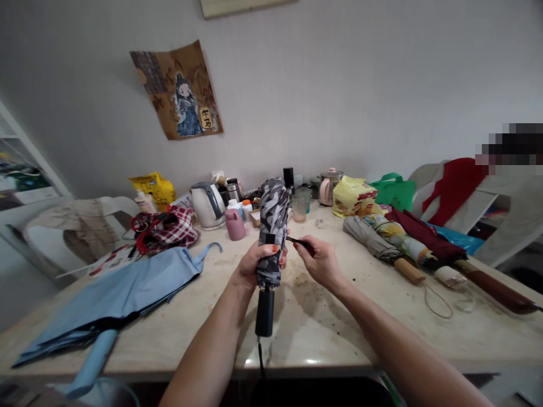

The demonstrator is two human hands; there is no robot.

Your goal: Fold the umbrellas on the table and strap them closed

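My left hand [257,263] is wrapped round a folded grey camouflage umbrella [274,217], holding it upright above the table, its black handle [264,312] pointing down toward me. My right hand [319,261] pinches the umbrella's thin dark closing strap [297,241], pulled out to the right of the canopy. Both hands hover over the middle of the pale tabletop [322,333].
A light blue umbrella [114,294] lies at the left. Three folded umbrellas [407,246] lie at the right. At the back stand a white kettle [207,206], a pink bottle [235,224], a glass [299,208], a yellow bag [354,196] and a green bag [394,192].
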